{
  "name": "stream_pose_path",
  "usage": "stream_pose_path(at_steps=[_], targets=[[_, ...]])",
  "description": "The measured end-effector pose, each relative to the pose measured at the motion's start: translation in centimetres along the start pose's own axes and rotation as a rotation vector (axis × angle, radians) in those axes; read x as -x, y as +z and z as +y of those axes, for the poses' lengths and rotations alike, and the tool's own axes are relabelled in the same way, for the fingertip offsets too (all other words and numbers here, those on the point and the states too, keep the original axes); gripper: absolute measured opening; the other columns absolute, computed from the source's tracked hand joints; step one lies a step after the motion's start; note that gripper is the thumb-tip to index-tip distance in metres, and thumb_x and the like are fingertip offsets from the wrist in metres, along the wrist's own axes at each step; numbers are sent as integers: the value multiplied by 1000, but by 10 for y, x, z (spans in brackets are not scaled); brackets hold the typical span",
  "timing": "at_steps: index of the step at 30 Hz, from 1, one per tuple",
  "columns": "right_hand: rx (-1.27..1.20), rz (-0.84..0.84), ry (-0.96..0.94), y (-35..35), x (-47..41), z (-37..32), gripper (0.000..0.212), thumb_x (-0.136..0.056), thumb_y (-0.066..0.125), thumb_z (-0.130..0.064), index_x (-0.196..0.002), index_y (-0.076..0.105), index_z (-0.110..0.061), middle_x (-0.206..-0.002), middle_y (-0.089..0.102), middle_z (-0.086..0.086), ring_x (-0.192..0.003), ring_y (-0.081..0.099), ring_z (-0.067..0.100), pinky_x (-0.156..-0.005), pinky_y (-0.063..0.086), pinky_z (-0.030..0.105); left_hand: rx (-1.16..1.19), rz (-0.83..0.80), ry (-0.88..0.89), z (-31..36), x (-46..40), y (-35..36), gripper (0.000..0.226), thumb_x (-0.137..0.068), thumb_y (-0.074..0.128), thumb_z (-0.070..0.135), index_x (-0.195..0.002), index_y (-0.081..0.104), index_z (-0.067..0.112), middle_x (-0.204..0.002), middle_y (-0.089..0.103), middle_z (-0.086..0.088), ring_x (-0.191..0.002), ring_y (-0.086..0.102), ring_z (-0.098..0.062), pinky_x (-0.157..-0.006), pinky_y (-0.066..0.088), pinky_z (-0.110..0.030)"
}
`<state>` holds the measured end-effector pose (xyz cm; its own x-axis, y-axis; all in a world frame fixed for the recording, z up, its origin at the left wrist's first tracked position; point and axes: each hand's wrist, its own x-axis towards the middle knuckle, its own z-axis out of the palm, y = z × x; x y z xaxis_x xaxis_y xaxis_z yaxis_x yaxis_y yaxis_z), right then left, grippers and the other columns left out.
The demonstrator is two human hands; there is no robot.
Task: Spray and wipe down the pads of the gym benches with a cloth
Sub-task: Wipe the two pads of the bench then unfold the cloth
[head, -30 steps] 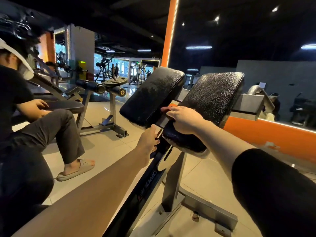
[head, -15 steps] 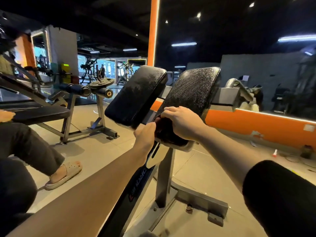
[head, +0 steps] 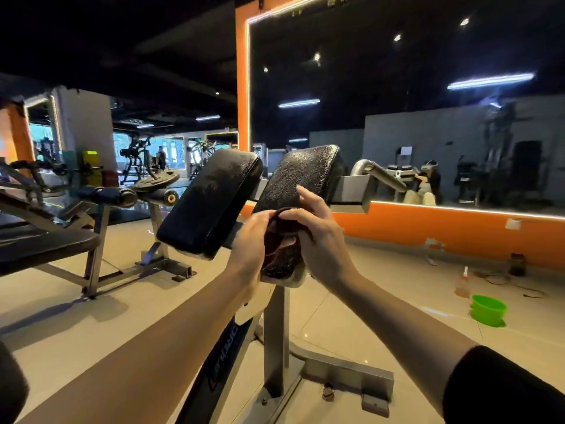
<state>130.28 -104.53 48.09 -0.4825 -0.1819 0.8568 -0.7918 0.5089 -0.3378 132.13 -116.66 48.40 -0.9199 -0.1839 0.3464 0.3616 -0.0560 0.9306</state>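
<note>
At centre frame, both hands meet over a dark reddish cloth (head: 279,240) bunched against the lower end of the right pad (head: 301,179) of this twin-pad bench. The left hand (head: 249,243) curls its fingers round the cloth's left edge, and the right hand (head: 318,237) pinches the top of it between thumb and forefinger, the other fingers lifted loosely above. So the cloth is gripped from both sides, and to my eye it is being gathered or refolded rather than swept across the vinyl. How far along? The right pad shows a crackled, glistening sheen across its face, and the left pad (head: 211,203) just beside it carries pale streaks and blotches down the middle that look like spray or damp, though whether that is wet film or worn vinyl cannot be told from here. I would judge both pads sprayed and at least partly wiped, with the lower end of the right pad in hand and the left pad's streaks to finish. Far left of the frame, a flat bench pad (head: 46,243) sits dark, looking untouched so far. Low right on the floor stand a spray bottle (head: 463,281) and, near it, a green bucket (head: 488,310), well apart from the hands.
</note>
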Motion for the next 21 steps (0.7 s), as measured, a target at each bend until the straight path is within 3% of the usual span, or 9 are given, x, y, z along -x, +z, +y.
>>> stream_pose_path(at_steps=[3,5,7,9,11,12,16,19,21], targets=[[-93,-68,153,-9,4,2,56,-89,46,-50,-140,48,-29,-161,4,-10,-147,8,14,-116,18,32,184,-57,-23,20,-8,31,32,-106,36,32,-123,51,11,-112,65,-12,-102,65,-22,-78,54,-32],[-69,-12,204,-15,2,14,69,-85,42,-61,-148,32,-36,-159,-5,-15,-146,2,10,-114,15,30,165,-151,-20,30,-15,49,32,-106,32,33,-115,57,14,-104,67,-6,-96,64,-15,-75,51,-27],[-116,112,244,-26,-9,31,67,-86,50,-58,-147,31,-36,-157,2,-10,-144,11,18,-114,25,34,63,-208,4,35,-28,65,41,-107,28,37,-111,64,18,-101,70,-6,-91,64,-12,-70,48,-25],[-107,243,262,-38,-29,49,55,-87,66,-29,-137,43,-29,-147,18,2,-134,31,26,-106,38,30,-80,-196,58,37,-43,78,45,-106,31,41,-111,70,19,-100,70,-9,-93,64,-13,-72,48,-25],[-88,299,269,-48,-53,62,53,-82,59,9,-124,50,-21,-131,31,6,-118,44,25,-96,44,22,-246,-216,123,35,-63,86,41,-95,45,54,-108,72,25,-108,64,-14,-107,58,-19,-90,47,-33],[-58,307,263,-50,-66,67,53,-80,53,15,-122,52,-17,-127,33,7,-114,46,24,-95,44,22,-336,-210,156,33,-73,88,42,-86,50,60,-109,70,32,-116,60,-11,-116,52,-22,-99,43,-40],[172,365,267,-57,-112,95,44,-82,55,11,-119,58,-13,-136,30,15,-123,41,31,-103,39,29,-551,-80,290,40,-94,86,28,-93,59,30,-121,63,27,-119,44,2,-128,29,-19,-110,30,-39],[301,174,315,-57,-129,116,34,-86,61,-9,-119,60,-14,-148,19,16,-138,24,38,-114,29,42,-647,-50,351,38,-107,86,26,-93,61,23,-118,65,26,-115,41,5,-131,25,-19,-113,26,-41],[246,83,303,-54,-132,122,44,-82,61,-25,-124,56,-13,-145,24,13,-136,27,33,-111,29,37,-690,-57,354,35,-109,87,28,-93,62,24,-120,64,28,-123,44,2,-133,24,-18,-112,24,-40]])
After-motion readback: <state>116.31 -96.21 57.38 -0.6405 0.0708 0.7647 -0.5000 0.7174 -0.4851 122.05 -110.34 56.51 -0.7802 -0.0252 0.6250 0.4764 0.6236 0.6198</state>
